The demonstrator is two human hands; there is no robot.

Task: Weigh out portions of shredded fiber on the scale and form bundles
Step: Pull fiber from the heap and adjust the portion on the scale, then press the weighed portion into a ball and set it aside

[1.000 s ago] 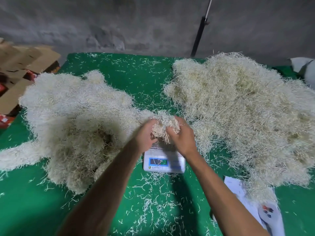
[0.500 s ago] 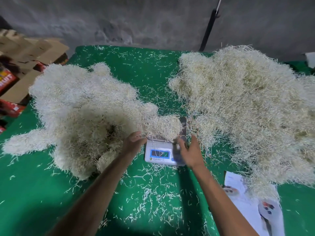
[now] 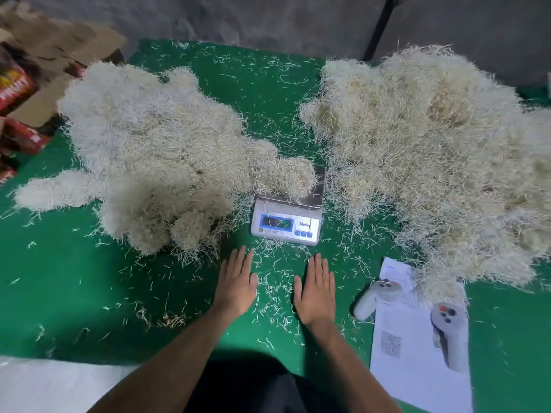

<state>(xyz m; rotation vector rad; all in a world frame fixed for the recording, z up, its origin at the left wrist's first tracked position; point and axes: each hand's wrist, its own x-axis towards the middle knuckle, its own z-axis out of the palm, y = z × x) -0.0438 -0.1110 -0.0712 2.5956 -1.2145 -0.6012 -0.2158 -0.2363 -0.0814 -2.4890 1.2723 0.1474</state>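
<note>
— Two hands, what is their grip?
— Released. The left hand [image 3: 237, 286] and right hand [image 3: 316, 289] lie flat, palms down, fingers straight and pointing far, on the green bench [image 3: 89, 293].
— And the fiber?
— A portion [image 3: 286, 177] sits on the scale [image 3: 286, 220], just far of the hands, its long axis running left to right and merging into the left pile [image 3: 149, 162]. The scale's display faces near.
— Beyond that?
— A right pile [image 3: 432, 150] lies apart across a green gap. Near right, two controllers [image 3: 448, 332] rest on a paper sheet [image 3: 411, 368].
</note>
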